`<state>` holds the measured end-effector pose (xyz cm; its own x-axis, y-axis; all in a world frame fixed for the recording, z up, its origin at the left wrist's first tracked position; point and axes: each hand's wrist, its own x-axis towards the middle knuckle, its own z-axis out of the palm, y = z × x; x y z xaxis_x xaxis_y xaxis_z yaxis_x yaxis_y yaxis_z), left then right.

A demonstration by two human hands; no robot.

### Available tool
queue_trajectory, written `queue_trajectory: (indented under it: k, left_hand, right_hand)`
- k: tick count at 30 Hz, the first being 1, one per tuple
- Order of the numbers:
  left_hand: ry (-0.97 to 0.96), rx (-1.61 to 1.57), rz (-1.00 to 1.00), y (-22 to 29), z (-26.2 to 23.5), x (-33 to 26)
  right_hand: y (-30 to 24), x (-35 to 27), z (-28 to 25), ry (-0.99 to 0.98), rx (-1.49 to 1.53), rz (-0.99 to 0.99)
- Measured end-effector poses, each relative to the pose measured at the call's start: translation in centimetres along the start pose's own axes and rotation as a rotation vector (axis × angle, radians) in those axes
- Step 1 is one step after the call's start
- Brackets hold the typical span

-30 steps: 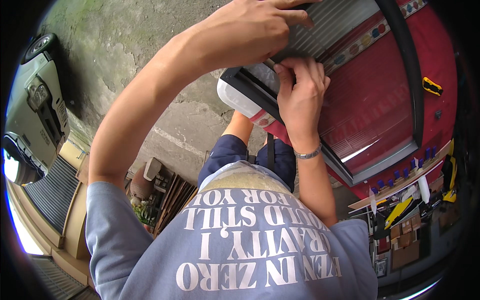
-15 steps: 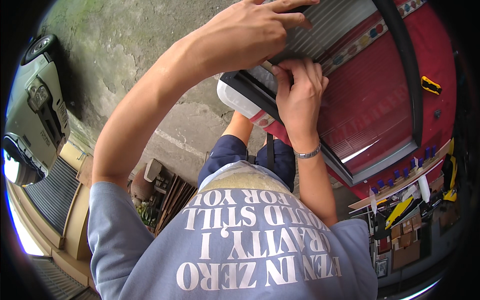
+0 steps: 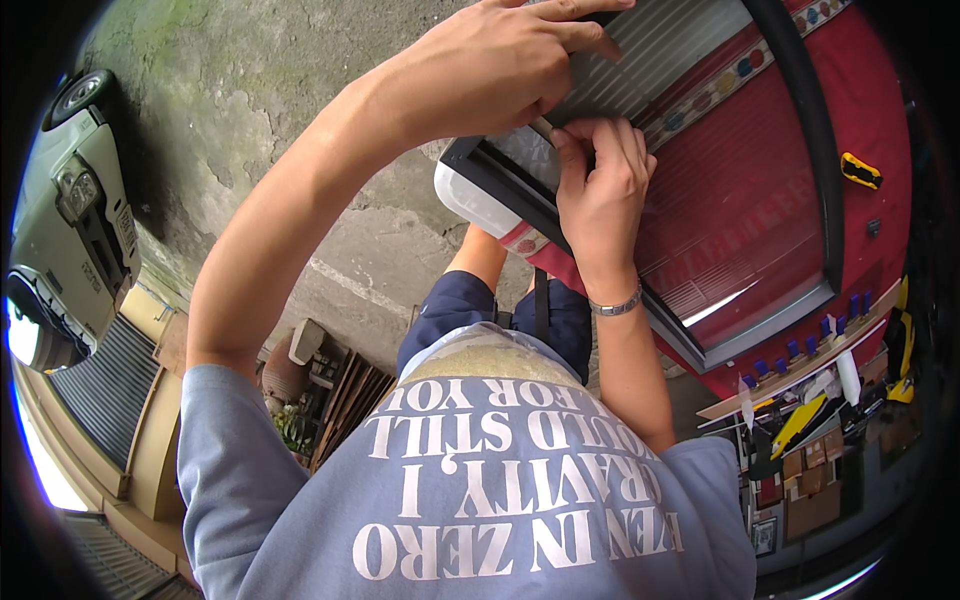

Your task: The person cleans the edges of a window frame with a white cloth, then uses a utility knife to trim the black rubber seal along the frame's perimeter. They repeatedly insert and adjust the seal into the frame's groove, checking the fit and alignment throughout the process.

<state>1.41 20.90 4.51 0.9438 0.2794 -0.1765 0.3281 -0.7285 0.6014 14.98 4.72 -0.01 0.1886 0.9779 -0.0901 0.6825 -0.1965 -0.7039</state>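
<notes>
A glass pane (image 3: 735, 215) in a dark frame (image 3: 828, 170) lies on a red patterned cloth (image 3: 880, 100). My left hand (image 3: 510, 65) reaches across above the frame's left end, near the picture's top. Two of its fingers stretch out apart over the glass, while the thumb is hidden. Closer to me, my right hand (image 3: 605, 185) rests at the near left part of the frame, thumb and forefinger bent together in a pinch. A thin pale edge shows just beyond those fingertips, but what they grip, if anything, is too small to make out.
A yellow and black tool (image 3: 861, 171) and a small dark piece (image 3: 874, 228) sit on the cloth at right. Blue clips (image 3: 795, 348) line a wooden strip, with shelves of tools below. A pale vehicle (image 3: 75, 220) stands at far left on concrete; pots and planks (image 3: 345, 400) lie nearer.
My right hand has shifted very slightly, its thumb and forefinger staying bent together. The left hand stays almost in place over the frame.
</notes>
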Motion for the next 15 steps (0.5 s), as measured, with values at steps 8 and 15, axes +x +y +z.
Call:
queue_trajectory:
  k: [8,15]
  left_hand:
    - [0.066,0.015,0.032,-0.3,1.5,-0.2]
    - [0.066,0.045,0.034,-0.5,1.9,-0.4]
  right_hand:
    - [-0.2,-0.1,-0.2,-0.029,-0.029,-0.02]
    - [-0.3,-0.1,-0.1,-0.033,-0.027,-0.014]
